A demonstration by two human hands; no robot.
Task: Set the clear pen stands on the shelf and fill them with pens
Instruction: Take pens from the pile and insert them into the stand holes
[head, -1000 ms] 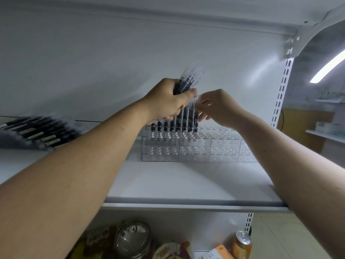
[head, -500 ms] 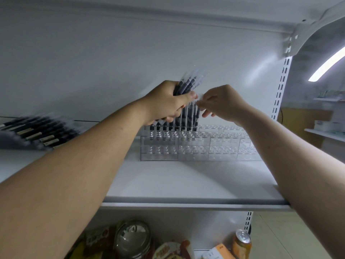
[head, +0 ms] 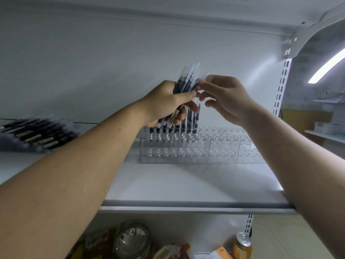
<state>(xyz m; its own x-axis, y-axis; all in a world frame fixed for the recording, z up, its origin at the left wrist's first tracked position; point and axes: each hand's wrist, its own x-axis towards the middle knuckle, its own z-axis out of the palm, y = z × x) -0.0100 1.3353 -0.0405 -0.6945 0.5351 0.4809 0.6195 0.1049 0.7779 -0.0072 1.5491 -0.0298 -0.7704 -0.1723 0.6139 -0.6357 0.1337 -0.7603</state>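
Head view: on the white metal shelf a row of four clear plastic tiered pen stands sits side by side near the back wall, and about eight dark pens stand upright in the back holes of the leftmost stand. Above that stand the left hand is clenched around a bundle of dark pens in clear sleeves, too many and too overlapped to count, while the right hand pinches one sleeve tip at the bundle's top. Left of the stands, a blurred pile of dark pens lies flat on the shelf.
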